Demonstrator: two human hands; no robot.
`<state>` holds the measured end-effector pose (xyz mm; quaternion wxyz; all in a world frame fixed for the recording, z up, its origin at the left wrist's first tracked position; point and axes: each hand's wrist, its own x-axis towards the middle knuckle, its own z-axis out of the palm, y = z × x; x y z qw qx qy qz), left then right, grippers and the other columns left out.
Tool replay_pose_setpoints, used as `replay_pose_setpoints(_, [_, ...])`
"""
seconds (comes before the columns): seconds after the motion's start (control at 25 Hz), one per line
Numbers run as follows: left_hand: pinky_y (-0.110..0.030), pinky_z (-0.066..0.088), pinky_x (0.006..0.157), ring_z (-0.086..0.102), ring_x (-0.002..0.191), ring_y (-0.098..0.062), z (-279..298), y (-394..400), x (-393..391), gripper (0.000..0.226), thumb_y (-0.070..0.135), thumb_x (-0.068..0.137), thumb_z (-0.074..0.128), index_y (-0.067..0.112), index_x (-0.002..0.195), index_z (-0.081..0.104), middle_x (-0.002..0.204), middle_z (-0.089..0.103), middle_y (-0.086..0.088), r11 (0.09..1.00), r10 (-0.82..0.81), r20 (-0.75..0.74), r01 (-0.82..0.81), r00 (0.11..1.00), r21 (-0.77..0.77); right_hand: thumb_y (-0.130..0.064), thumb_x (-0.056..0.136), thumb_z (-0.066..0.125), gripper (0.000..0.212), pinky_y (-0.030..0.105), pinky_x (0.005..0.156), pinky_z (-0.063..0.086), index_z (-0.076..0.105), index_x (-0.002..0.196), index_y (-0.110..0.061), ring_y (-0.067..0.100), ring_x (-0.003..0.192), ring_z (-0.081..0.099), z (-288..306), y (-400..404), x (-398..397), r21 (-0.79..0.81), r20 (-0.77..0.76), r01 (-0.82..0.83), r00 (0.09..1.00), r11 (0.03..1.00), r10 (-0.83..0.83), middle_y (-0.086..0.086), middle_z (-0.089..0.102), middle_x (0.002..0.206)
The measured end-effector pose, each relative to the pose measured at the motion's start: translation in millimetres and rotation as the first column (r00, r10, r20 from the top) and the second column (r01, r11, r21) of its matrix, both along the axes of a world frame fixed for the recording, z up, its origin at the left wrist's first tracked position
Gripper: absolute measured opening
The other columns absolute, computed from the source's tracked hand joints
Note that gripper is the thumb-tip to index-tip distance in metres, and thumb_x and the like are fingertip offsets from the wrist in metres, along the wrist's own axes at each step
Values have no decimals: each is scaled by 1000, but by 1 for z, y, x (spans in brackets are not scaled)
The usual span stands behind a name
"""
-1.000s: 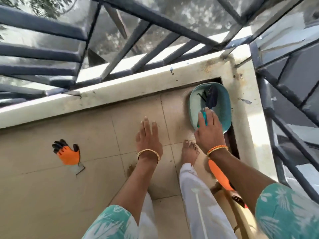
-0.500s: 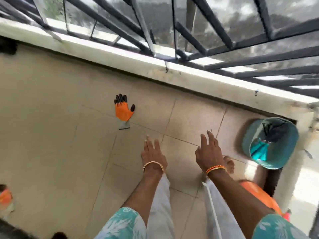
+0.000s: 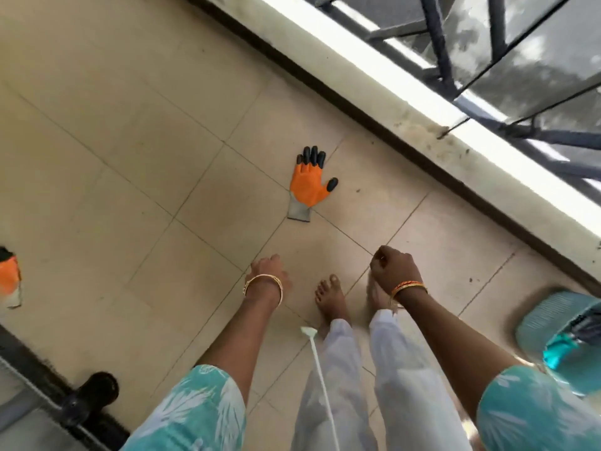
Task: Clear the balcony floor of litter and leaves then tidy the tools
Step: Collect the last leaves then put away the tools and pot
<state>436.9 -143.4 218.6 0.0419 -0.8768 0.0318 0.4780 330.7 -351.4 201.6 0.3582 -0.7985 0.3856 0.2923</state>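
An orange glove (image 3: pixel 307 187) with black fingertips lay flat on the tiled floor (image 3: pixel 130 125), ahead of the person's bare feet. A second glove (image 3: pixel 9 276) sat at the left edge. The left hand (image 3: pixel 268 271) hung with fingers curled under, holding nothing; the right hand (image 3: pixel 392 266) was loosely fisted and empty. A teal dustpan (image 3: pixel 553 323) rested at far right.

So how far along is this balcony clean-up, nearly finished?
Mostly, it seems. The beige tiled floor shows only a few dark specks near the wall, no leaves. A teal plastic tub at the right edge already holds items. Neither the left hand nor the right hand holds anything. Left: the orange glove with black fingertips and a second orange glove at the left edge.
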Motion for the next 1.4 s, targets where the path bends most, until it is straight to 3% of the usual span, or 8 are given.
replay_pose_setpoints(0.2, [-36,47,92,55,110,-34,-60,16,24,26,22,89,49,9,109,58,119,60,-16,943,323,-38,-325,945,-73,-20,82,57,18,32,84,47,68,88,-8,33,97,61,-64,21,74,91,-79,43,996,995,-36,16,70,93])
replay_pose_setpoints(0.44, [-44,39,103,32,131,-30,-159,5,59,50,24,89,53,12,136,39,140,35,-11,924,344,74,-323,936,-202,-25,84,60,19,32,84,44,67,87,-8,34,103,58,-174,43,134,124,-102,-67,992,990,80,17,68,99])
replay_pose_setpoints(0.64, [-42,38,104,32,134,-28,-253,-24,105,57,25,95,52,12,145,28,147,33,-11,850,398,146,-303,906,-432,-47,69,73,31,43,82,54,53,73,-24,27,88,64,-257,64,159,236,-130,270,961,934,-245,7,66,87])
replay_pose_setpoints(0.8, [-44,38,103,34,132,-30,-289,-48,135,65,35,93,54,14,147,23,145,34,-15,830,458,168,-352,873,-433,-35,76,71,24,27,72,44,54,71,-19,19,75,58,-285,76,172,158,-136,402,914,902,-383,0,60,75])
replay_pose_setpoints(1.0, [-36,46,88,56,109,-32,-286,-66,152,32,25,96,52,4,120,55,117,61,-17,813,469,-3,-433,883,-390,-16,72,68,20,34,70,52,54,57,-18,24,64,58,-278,79,172,225,-205,665,747,712,-633,7,60,63])
replay_pose_setpoints(1.16, [-35,50,88,62,96,-28,-256,-60,148,13,17,89,57,12,78,59,87,63,-7,451,776,-312,-828,548,-334,-19,80,58,30,25,52,31,39,56,-16,16,52,35,-235,64,168,226,-95,724,683,652,-724,1,38,54])
replay_pose_setpoints(1.28, [-32,46,78,60,87,-22,-211,-59,125,13,21,90,56,12,98,59,94,64,-7,316,844,-387,-928,370,-199,-17,84,56,19,25,52,30,46,68,-15,11,59,39,-191,43,156,252,-41,601,790,759,-612,-1,43,64])
replay_pose_setpoints(1.4, [-29,46,66,57,74,-18,-156,-63,98,15,16,92,49,8,103,54,87,61,-8,56,882,-457,-989,114,-138,-13,82,61,11,22,52,37,54,91,-12,10,65,47,-138,31,143,310,-111,560,824,769,-556,3,53,81])
